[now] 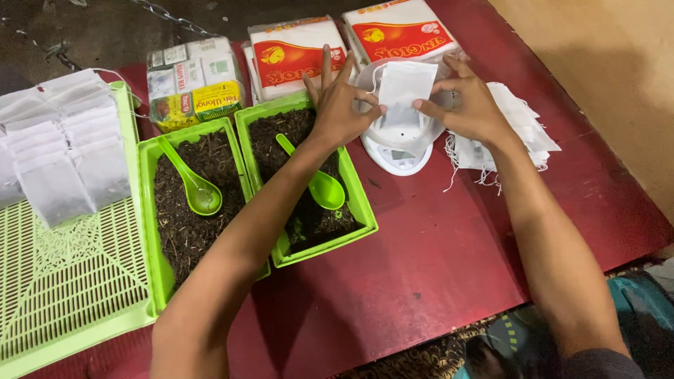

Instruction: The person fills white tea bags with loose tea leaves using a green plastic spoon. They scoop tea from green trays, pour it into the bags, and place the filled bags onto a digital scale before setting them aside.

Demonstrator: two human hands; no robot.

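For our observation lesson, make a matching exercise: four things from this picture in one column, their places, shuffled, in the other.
Things:
1. white pouch
2. kitchen scale
3. filled pouches
4. green spoon

Places:
A. in the left green tub
B. between both hands
C. on the lattice tray
D. on the red table, under the held pouch

Pairs: 1-B, 2-D, 3-C, 4-A

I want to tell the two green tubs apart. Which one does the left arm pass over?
The right-hand tub, next to the white scale. The left forearm crosses it and partly covers its spoon; the other tub lies uncovered.
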